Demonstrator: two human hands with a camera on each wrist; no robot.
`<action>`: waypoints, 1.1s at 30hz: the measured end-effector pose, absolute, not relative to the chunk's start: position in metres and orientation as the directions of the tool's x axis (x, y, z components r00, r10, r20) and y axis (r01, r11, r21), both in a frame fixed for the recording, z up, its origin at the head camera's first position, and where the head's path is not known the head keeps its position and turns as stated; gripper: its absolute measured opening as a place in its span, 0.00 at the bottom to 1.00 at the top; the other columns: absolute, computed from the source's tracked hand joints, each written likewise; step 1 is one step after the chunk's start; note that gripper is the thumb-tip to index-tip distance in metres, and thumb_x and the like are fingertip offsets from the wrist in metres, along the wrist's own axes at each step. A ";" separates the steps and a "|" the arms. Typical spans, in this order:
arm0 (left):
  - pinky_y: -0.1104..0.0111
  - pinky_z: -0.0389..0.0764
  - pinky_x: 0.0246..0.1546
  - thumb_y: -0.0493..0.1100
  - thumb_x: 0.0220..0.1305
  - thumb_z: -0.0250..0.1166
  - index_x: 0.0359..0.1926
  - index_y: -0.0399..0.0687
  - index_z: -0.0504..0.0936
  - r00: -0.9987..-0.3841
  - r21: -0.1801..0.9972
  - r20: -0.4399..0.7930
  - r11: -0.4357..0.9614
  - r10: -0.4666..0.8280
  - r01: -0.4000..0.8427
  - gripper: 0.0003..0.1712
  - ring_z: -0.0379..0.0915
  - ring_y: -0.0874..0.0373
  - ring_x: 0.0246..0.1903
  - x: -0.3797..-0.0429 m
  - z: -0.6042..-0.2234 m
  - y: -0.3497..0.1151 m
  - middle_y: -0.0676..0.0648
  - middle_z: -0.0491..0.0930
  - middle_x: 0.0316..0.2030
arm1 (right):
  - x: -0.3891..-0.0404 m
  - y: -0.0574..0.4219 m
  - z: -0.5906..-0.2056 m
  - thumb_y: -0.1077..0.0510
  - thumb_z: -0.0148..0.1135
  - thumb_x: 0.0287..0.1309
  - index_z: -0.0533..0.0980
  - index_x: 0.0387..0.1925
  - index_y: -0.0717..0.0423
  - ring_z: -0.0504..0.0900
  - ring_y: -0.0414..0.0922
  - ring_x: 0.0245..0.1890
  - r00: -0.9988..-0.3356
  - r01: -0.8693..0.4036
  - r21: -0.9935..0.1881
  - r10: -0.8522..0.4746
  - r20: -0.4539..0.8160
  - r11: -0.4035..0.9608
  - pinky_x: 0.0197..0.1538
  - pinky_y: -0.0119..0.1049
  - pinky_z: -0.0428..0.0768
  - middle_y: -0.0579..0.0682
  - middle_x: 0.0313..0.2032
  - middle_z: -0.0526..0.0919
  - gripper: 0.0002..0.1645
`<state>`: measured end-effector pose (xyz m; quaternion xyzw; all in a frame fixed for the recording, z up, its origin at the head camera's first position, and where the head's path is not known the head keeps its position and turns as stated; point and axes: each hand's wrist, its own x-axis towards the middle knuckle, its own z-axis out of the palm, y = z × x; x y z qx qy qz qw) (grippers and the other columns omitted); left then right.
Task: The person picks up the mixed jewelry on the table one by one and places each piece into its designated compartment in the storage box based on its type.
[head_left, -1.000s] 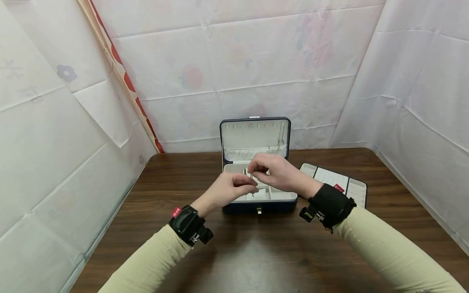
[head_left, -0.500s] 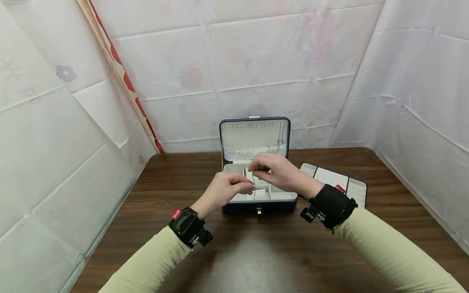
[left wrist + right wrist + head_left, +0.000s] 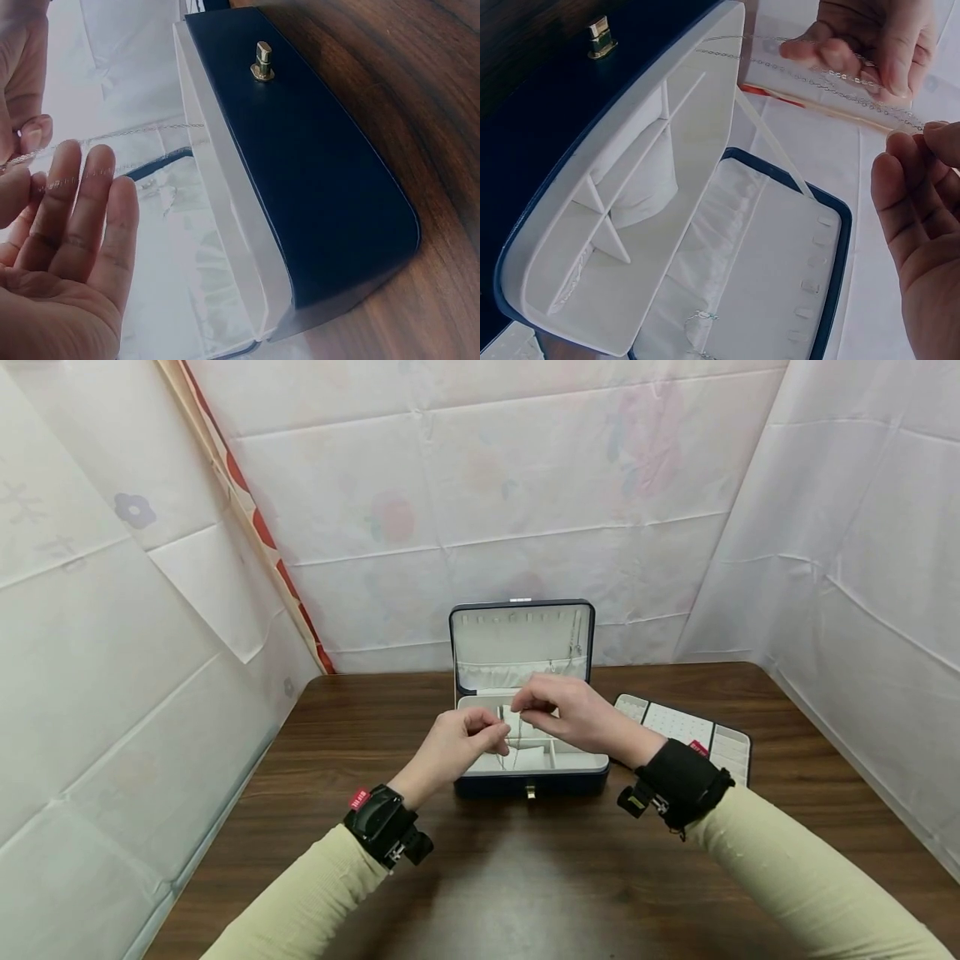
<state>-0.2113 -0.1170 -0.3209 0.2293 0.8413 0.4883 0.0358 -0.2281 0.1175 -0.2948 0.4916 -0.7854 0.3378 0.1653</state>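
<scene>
In the head view, both hands are raised over the open navy jewelry box (image 3: pixel 487 787), which has a white lining. My right hand (image 3: pixel 567 713) pinches one part of a thin silver necklace (image 3: pixel 780 71) between thumb and fingertips. My left hand (image 3: pixel 456 747) pinches the chain a little to the left and lower, its other fingers extended in the left wrist view. Loose strands of the chain hang from the hands down in front of the box. White dividers (image 3: pixel 637 161) split the box's inside, and a white cushion (image 3: pixel 646 187) sits in one compartment.
The box's raised lid (image 3: pixel 517 639) has a row of hooks, with another chain (image 3: pixel 576 631) hanging at its right and a gathered pocket below. A white sectioned jewelry tray (image 3: pixel 678 724) lies on the wooden table (image 3: pixel 360 718) at right. White sheets (image 3: pixel 480 493) surround the table.
My left hand has drawn slightly left and up, away from the right hand, and the hanging chain strands have spread apart. The right hand has shifted only slightly to the right.
</scene>
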 end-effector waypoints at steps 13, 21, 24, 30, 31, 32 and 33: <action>0.62 0.81 0.39 0.44 0.71 0.66 0.40 0.48 0.83 -0.918 0.868 0.189 0.378 0.348 0.322 0.05 0.85 0.48 0.33 -0.216 -0.307 -0.122 0.46 0.83 0.30 | -0.229 0.127 -0.306 0.68 0.65 0.66 0.82 0.44 0.55 0.75 0.39 0.33 -0.569 -0.819 -0.426 -0.646 0.510 0.385 0.36 0.38 0.78 0.48 0.36 0.81 0.09; 0.55 0.85 0.45 0.41 0.72 0.65 0.43 0.44 0.82 -0.922 0.901 0.207 0.302 0.327 0.310 0.05 0.85 0.45 0.35 -0.217 -0.296 -0.127 0.47 0.81 0.33 | -0.233 0.134 -0.317 0.69 0.66 0.64 0.83 0.48 0.58 0.77 0.39 0.34 -0.590 -0.806 -0.397 -0.652 0.476 0.439 0.38 0.35 0.79 0.47 0.37 0.82 0.12; 0.57 0.85 0.44 0.41 0.72 0.64 0.45 0.42 0.81 -0.923 0.915 0.229 0.256 0.309 0.312 0.06 0.84 0.43 0.34 -0.219 -0.292 -0.128 0.46 0.80 0.31 | -0.234 0.137 -0.322 0.69 0.67 0.63 0.83 0.49 0.58 0.78 0.39 0.35 -0.594 -0.803 -0.393 -0.660 0.461 0.448 0.39 0.35 0.79 0.46 0.37 0.82 0.13; 0.55 0.86 0.42 0.42 0.72 0.65 0.45 0.40 0.81 -0.923 0.926 0.262 0.197 0.282 0.323 0.09 0.80 0.51 0.27 -0.220 -0.282 -0.129 0.44 0.77 0.28 | -0.235 0.140 -0.329 0.68 0.68 0.62 0.84 0.48 0.57 0.81 0.40 0.38 -0.576 -0.814 -0.393 -0.680 0.453 0.428 0.40 0.35 0.81 0.47 0.39 0.83 0.13; 0.54 0.86 0.42 0.42 0.72 0.66 0.45 0.41 0.81 -0.922 0.925 0.264 0.198 0.282 0.326 0.09 0.79 0.50 0.27 -0.219 -0.281 -0.129 0.44 0.76 0.28 | -0.235 0.140 -0.330 0.68 0.68 0.62 0.84 0.47 0.56 0.81 0.40 0.38 -0.570 -0.818 -0.393 -0.682 0.458 0.420 0.41 0.36 0.81 0.47 0.39 0.84 0.12; 0.56 0.86 0.41 0.42 0.71 0.66 0.45 0.41 0.82 -0.922 0.922 0.268 0.204 0.279 0.330 0.09 0.79 0.48 0.28 -0.220 -0.280 -0.130 0.44 0.77 0.28 | -0.235 0.141 -0.331 0.68 0.68 0.62 0.84 0.45 0.55 0.81 0.40 0.39 -0.565 -0.822 -0.392 -0.682 0.464 0.414 0.41 0.36 0.81 0.47 0.40 0.84 0.11; 0.57 0.86 0.40 0.42 0.71 0.66 0.45 0.41 0.82 -0.922 0.919 0.271 0.209 0.277 0.334 0.09 0.79 0.46 0.28 -0.220 -0.279 -0.130 0.45 0.77 0.28 | -0.235 0.141 -0.331 0.68 0.68 0.62 0.84 0.44 0.54 0.81 0.40 0.39 -0.562 -0.824 -0.391 -0.680 0.471 0.410 0.42 0.36 0.81 0.47 0.39 0.84 0.10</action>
